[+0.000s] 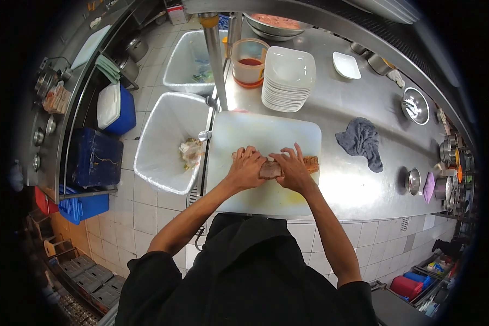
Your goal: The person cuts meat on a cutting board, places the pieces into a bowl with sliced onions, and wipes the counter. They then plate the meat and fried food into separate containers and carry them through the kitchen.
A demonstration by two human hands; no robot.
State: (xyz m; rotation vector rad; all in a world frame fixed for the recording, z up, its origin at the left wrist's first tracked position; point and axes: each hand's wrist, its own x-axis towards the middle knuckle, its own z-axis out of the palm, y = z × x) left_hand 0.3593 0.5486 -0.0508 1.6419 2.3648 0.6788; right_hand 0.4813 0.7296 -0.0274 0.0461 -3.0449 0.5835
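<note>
On a white cutting board (266, 198) lies a brown slab of cooked meat (270, 169), gripped from both ends. My left hand (246, 168) closes on its left end, the fingers curled over the top. At the other end my right hand (294, 169) holds the slab with the thumb near its middle and the fingers bent over it. Another browned piece of meat (311, 164) shows just right of my right hand; whether it joins the slab is hidden. A pale bit of it shows beyond my left fingers.
Left of the steel counter (342, 193) stands a lined waste bin (146, 157) with scraps. Behind the board are a stack of white square plates (288, 81) and a plastic tub of red liquid (249, 61). A grey cloth (361, 142) lies to the right; a metal bowl (415, 106) stands farther off.
</note>
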